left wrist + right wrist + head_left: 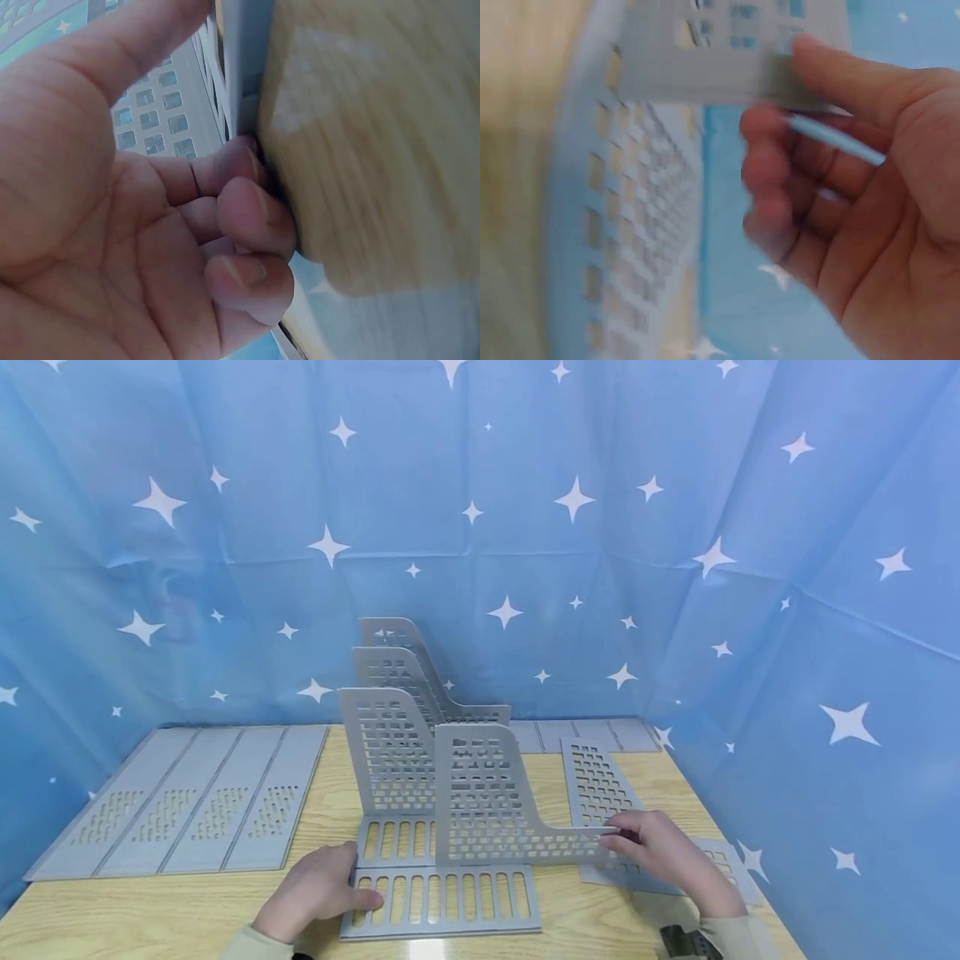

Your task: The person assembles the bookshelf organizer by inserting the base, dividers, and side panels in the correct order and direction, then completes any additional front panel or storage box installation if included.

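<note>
The left hand grips the slotted base at its left edge, thumb over the top and fingers curled at the side. The right hand pinches the low end of the front panel, which stands upright over the base, between the two hands. Three rear panels rise beyond the left hand. A loose panel lies on the bench just beyond the right hand.
</note>
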`<state>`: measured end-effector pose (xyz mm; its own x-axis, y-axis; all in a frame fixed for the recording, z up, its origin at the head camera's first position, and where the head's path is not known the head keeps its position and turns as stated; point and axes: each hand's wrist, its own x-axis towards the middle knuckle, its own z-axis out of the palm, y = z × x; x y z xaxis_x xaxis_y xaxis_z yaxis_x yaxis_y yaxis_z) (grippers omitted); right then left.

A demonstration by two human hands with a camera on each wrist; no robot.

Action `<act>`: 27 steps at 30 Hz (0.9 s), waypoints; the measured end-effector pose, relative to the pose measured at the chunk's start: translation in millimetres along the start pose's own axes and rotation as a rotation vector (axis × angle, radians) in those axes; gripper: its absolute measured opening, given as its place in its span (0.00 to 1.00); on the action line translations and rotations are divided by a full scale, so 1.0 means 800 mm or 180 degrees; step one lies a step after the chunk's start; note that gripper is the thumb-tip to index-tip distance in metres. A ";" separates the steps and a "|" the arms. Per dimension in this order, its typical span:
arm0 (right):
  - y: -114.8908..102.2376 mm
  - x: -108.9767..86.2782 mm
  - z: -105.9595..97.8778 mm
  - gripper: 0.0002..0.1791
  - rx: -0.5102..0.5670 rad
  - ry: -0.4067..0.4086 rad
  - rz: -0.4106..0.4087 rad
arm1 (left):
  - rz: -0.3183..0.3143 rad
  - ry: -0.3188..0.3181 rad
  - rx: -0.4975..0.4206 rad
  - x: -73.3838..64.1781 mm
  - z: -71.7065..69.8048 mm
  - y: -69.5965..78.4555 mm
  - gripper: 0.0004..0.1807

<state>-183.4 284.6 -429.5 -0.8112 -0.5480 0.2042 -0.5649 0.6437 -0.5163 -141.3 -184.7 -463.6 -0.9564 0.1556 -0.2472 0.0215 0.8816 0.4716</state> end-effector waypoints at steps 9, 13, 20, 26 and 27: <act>-0.004 0.021 0.038 0.14 0.0556 0.0116 -0.0395 | -0.0035 0.0067 -0.0046 -0.001 0.001 -0.005 0.27; -0.016 0.034 0.053 0.11 0.0690 0.0035 -0.0380 | 0.0001 0.0133 -0.0084 -0.001 0.002 -0.007 0.29; -0.036 0.056 0.075 0.09 0.0802 -0.0022 -0.0387 | 0.0097 0.0123 -0.0244 0.002 -0.001 -0.008 0.30; -0.046 0.063 0.085 0.08 0.0751 -0.0071 -0.0295 | 0.0208 0.0125 -0.0418 0.001 0.000 -0.015 0.35; -0.045 0.063 0.083 0.07 0.0752 -0.0129 -0.0282 | 0.0231 0.0115 -0.0430 0.001 -0.001 -0.016 0.34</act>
<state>-193.9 198.4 -455.5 -0.7507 -0.6207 0.2262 -0.5785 0.4522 -0.6789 -142.1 -196.4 -469.5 -0.9637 0.1983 -0.1788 0.0539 0.8003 0.5972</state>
